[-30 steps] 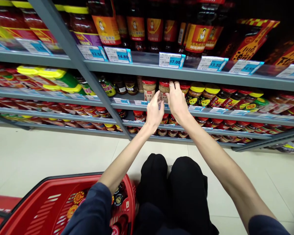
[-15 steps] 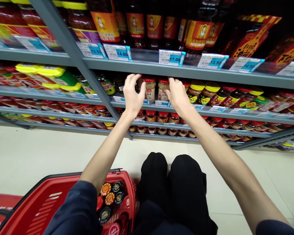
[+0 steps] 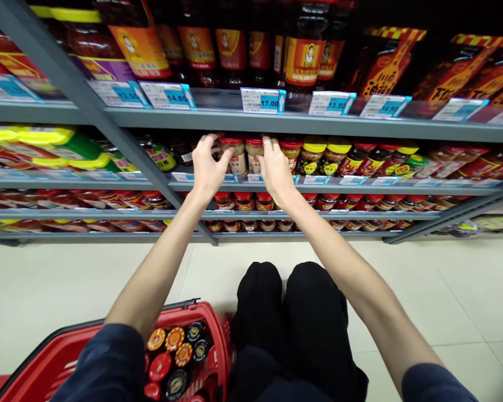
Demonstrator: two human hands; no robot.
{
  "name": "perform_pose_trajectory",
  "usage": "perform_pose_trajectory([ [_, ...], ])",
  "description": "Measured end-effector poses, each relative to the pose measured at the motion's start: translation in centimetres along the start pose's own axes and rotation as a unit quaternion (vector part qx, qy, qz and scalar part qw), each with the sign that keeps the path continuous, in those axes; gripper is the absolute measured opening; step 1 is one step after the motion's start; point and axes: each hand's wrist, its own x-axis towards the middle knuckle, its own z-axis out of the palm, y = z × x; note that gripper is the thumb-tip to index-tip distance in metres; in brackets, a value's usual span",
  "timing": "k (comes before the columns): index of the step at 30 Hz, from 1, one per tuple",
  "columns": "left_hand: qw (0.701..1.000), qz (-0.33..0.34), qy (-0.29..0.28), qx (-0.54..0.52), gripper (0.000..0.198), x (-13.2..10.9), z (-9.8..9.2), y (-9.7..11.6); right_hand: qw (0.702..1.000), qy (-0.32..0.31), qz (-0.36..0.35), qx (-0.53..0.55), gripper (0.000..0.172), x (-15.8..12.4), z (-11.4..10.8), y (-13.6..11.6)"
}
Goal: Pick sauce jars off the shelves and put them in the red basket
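Observation:
Two glass jars with red lids and pale, beige contents stand side by side on the second shelf. My left hand (image 3: pixel 208 166) is curled around the left side of the left jar (image 3: pixel 237 158), its thumb at the front and its fingertips by the lid. My right hand (image 3: pixel 277 172), with a ring on one finger, holds the right jar (image 3: pixel 254 152) from its right side, fingers over the lid's edge and thumb in front. The fingertips behind the lids are partly hidden under the upper shelf. Both jars are upright.
The upper shelf edge (image 3: pixel 218 118) runs just above my hands. Yellow-lidded jars (image 3: pixel 313 156) stand to the right. A slanting grey post (image 3: pixel 109 131) is at left. A red shopping basket (image 3: pixel 220 335) with several jars stands on the floor beside my knees (image 3: pixel 260 301).
The view has shifted, with the shelf sliding left. My left hand has closed in on the left jar, and the two jars now stand nearer together. My right hand stays at the right jar.

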Motion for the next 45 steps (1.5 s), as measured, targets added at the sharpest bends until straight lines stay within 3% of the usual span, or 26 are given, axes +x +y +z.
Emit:
perform_pose_trajectory([
  [4,1.000,-0.002,-0.015,-0.001,0.050,0.0,-0.1,-0.3,1.000,-0.007,0.015,-0.010,0.062,-2.2,-0.1,-1.8],
  [9,0.999,0.000,-0.042,0.000,0.056,-0.1,-0.5,-0.8,0.996,-0.080,-0.030,-0.027,0.065,-8.6,0.5,-4.0],
  [13,0.998,0.000,-0.059,0.001,0.059,-0.2,-0.9,-0.9,0.983,-0.163,-0.064,-0.062,0.061,-12.1,1.5,-3.1],
  [18,0.999,0.007,-0.053,-0.006,0.058,-0.6,-0.8,-0.5,0.971,-0.212,-0.075,-0.080,0.053,-13.6,2.3,-1.5],
  [23,0.998,-0.002,-0.057,-0.009,0.054,-0.5,-0.6,-0.6,0.982,-0.173,-0.044,-0.066,0.053,-11.5,1.5,-1.1],
  [28,0.999,-0.005,-0.047,-0.013,0.054,-0.5,-0.2,-1.0,0.998,-0.047,-0.025,-0.018,0.060,-4.9,0.4,-1.3],
  [32,0.998,-0.003,-0.043,-0.043,0.055,-0.4,0.2,-0.7,0.999,0.022,-0.024,0.000,0.058,-0.9,1.1,-1.6],
  [36,0.998,0.004,-0.039,-0.054,0.057,-0.3,0.4,-0.7,0.998,0.062,-0.015,0.001,0.054,0.0,1.7,-2.1],
  [41,0.998,0.001,-0.034,-0.061,0.060,-0.4,0.5,-1.5,0.994,0.033,0.062,-0.079,0.040,0.2,0.7,-3.0],
  [45,0.997,-0.014,-0.021,-0.074,0.065,-1.1,1.1,-1.5,0.992,0.035,0.061,-0.105,0.039,0.5,0.0,-3.0],
])
